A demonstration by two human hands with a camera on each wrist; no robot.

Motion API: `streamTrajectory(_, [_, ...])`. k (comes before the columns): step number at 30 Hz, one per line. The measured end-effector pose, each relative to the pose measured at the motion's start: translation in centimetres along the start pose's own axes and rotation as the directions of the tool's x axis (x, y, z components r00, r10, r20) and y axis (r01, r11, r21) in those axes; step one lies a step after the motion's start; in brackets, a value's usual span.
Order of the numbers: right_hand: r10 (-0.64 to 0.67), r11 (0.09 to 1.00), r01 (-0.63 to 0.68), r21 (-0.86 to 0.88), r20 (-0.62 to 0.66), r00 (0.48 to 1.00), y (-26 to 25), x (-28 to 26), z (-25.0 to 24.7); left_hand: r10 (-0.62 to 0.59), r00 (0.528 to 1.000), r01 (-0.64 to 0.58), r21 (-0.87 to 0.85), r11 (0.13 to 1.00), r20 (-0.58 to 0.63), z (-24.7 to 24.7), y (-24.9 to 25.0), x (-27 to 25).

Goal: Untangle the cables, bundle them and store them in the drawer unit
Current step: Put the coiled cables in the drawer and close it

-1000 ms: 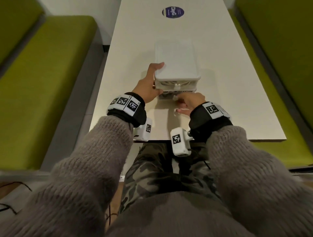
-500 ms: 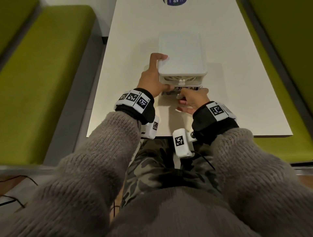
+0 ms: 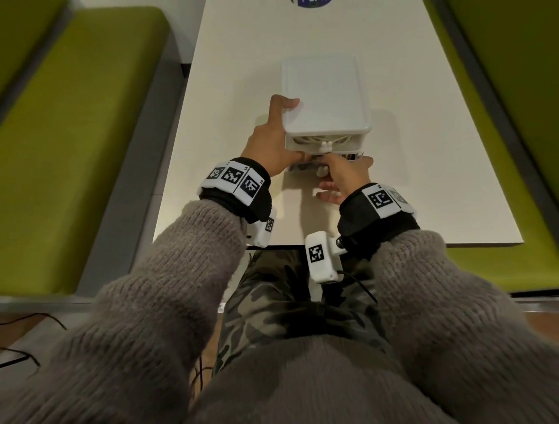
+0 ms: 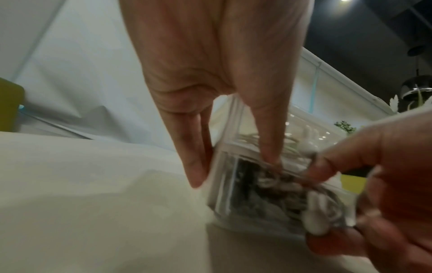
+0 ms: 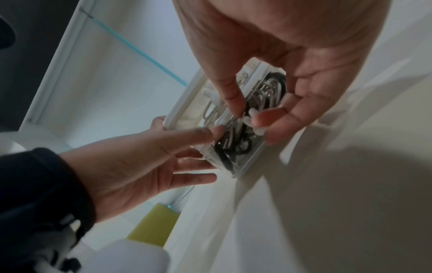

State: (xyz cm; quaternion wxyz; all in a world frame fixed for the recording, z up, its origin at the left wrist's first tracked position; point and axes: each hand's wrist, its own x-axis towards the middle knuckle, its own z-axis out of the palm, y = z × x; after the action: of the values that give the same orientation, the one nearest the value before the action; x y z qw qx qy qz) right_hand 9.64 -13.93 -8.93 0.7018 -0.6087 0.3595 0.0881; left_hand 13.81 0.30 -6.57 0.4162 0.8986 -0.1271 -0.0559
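A white drawer unit [image 3: 325, 96] stands on the pale table [image 3: 242, 75]. Its clear upper drawer holds a coiled white cable [image 3: 311, 139]. The lower drawer holds black and white cables [image 5: 233, 144] and stands slightly out. My left hand [image 3: 272, 142] braces the unit's left front corner, thumb on the top edge, straight fingers [image 4: 194, 166] against the side and front. In front of the lower drawer, my right hand [image 3: 341, 175] pinches its white knob [image 5: 253, 120] between thumb and forefinger.
Green padded benches [image 3: 75, 136] run along both sides of the table. A dark round sticker [image 3: 311, 2] lies at the table's far end. The near table edge [image 3: 423, 244] is just behind my wrists. Black cables [image 3: 30, 320] trail on the floor at lower left.
My right hand has moved forward from the table onto the lower drawer's knob. My left hand keeps hold of the unit's left corner, its fingers now further across the front.
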Motion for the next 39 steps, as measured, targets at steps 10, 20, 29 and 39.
streamTrajectory(10, [-0.047, 0.947, 0.091, -0.309, 0.146, 0.988, -1.0, -0.8, -3.6, -0.015, 0.997, 0.013, 0.028, 1.0, 0.071, -0.1, -0.5, 0.3])
streamTrajectory(20, [-0.523, 0.61, 0.565, -0.555, 0.253, 0.814, -3.1, 1.0, -4.1, 0.05, 0.996, -0.05, 0.004, 0.999, 0.07, -0.1, -1.3, 1.4])
streamTrajectory(29, [-0.52, 0.785, 0.522, -0.334, 0.103, 0.848, -1.4, 1.7, -1.5, 0.049, 0.997, -0.05, 0.013, 0.999, 0.057, 0.1, -1.5, 1.5])
streamTrajectory(39, [-0.5, 0.837, 0.478, -0.265, -0.016, 0.866, -1.8, 1.3, -0.9, 0.041, 0.998, -0.042, 0.022, 0.999, 0.045, -0.1, -1.3, 1.2])
